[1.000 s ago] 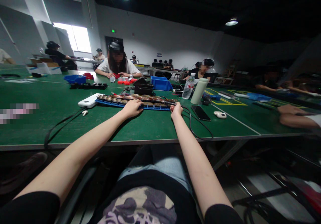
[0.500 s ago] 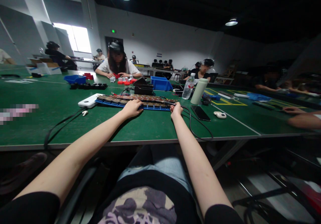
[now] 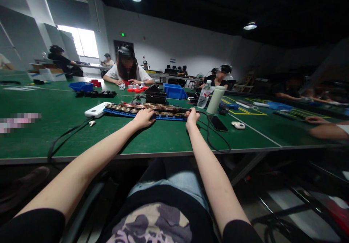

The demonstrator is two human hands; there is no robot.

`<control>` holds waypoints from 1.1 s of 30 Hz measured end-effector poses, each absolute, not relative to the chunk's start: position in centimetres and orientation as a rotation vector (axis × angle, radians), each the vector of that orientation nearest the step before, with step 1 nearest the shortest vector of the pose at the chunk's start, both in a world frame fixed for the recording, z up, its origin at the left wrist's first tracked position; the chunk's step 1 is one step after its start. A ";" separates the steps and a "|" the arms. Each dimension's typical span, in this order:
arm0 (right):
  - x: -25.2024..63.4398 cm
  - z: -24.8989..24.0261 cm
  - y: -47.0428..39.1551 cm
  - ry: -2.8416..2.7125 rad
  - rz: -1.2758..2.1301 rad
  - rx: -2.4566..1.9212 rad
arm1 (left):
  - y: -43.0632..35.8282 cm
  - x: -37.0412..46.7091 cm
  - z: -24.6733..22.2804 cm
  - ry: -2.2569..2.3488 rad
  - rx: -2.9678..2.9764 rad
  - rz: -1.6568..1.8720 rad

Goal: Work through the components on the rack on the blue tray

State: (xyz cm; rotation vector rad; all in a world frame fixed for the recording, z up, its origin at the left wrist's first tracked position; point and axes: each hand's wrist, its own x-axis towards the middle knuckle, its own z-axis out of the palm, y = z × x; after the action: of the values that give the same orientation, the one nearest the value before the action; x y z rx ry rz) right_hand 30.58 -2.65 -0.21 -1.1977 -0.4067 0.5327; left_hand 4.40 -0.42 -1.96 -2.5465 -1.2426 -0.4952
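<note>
On the desk (image 3: 152, 141) lies the blue rack (image 3: 170, 118) of thin strips (image 3: 131, 107), the left hand (image 3: 144, 117) bent over its near edge, gripping or not I cannot tell, while the right hand (image 3: 192, 117) pinches a dark corded tool (image 3: 185, 109), whose cable (image 3: 208, 134), if snagged, might jerk it sideways.

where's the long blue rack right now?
Head view, near centre: the long blue rack lies on the green table, left end beside the white device, right end by the right hand.

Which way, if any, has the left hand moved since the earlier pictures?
No: judged against the table edge, the left hand shows no clear shift, staying at the near side of the blue tray.
</note>
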 end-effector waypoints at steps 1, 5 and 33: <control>30.8 -0.1 -2.5 -0.431 0.490 -1.191 | -0.5 4.4 -2.0 -1.245 -2.544 -0.497; 31.5 1.2 -2.3 -0.552 0.332 -1.174 | -0.5 4.5 -2.0 -1.254 -2.547 -0.494; 31.0 -0.1 -5.2 -0.918 0.302 -1.157 | -0.6 4.4 -1.9 -1.253 -2.565 -0.493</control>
State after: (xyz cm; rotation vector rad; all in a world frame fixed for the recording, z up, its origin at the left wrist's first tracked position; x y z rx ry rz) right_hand 31.00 -5.24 -0.05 -1.1570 -0.9176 0.3022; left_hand 4.36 -0.58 -1.86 -2.5651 -1.2527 -0.4927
